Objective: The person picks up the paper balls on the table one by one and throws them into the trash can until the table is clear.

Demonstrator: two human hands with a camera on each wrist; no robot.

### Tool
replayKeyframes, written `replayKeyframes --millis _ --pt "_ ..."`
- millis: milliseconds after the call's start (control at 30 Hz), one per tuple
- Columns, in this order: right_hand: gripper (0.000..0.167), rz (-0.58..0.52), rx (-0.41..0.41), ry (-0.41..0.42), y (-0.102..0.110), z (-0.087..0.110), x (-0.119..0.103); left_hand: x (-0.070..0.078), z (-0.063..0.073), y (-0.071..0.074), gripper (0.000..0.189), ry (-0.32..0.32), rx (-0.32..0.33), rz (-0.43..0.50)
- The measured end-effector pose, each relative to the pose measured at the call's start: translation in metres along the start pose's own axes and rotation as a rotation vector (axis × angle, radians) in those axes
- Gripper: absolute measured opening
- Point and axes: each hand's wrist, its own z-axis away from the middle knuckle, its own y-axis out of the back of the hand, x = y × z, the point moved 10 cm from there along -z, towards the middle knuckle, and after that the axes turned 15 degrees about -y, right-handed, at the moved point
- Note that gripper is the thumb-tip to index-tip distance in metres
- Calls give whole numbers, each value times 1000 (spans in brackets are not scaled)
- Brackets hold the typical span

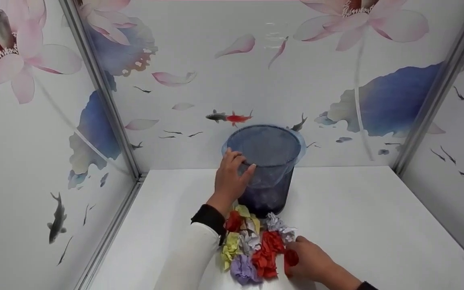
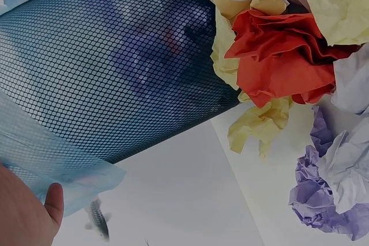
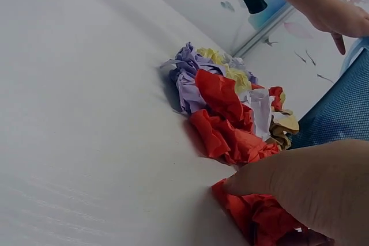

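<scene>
Position check, two bare hands at a white table (image 1: 357,217).

Right hand (image 1: 310,259): pinches a crumpled red paper ball (image 3: 262,211), low over the table or touching it; cannot tell which. The ball sits at the right edge of a paper pile, nearest the person.

Left hand (image 1: 232,177): holds the near-left rim of a dark mesh bin (image 1: 264,199), fingers at the edge, thumb outside by the blue liner (image 2: 81,182). Firmness of hold cannot be judged.

Key relation, in my judgement: held ball to bin mouth. From the right hand the bin lies ahead and somewhat to the left, its mouth well above the ball. The bin appears upright, its long axis vertical. The right side of the rim is free of fingers; the left hand occupies the side above the pile, so it is much nearer the mouth than the right.

In between: a white paper ball (image 1: 274,221) by the bin's base. Left of the right hand, red crumples (image 1: 266,257), then a purple ball (image 1: 245,269) and a yellow one (image 1: 230,249).

Ball itself: irregular, no clear long axis; fingers hide part of it.
</scene>
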Motion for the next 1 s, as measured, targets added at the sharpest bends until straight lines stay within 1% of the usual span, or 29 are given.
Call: replayKeyframes --millis 167,367,567,700,933,1000 --pt "48 -19 12 -25 -2 -4 4 -2 0 -2 51 8 7 -1" --pt "32 -39 10 -39 -5 -7 5 -2 0 -1 49 1 20 -14" --pt "21 -59 24 -31 -6 -8 7 -3 -1 -2 49 4 17 -4" --pt "15 -79 16 -32 -7 -9 9 -2 -1 -2 48 2 17 -3" --pt "14 -116 -5 -37 -8 -9 11 -2 0 -2 48 -3 18 -1" --pt "12 -115 5 -7 -7 -8 10 -2 0 -1 47 -4 17 3"
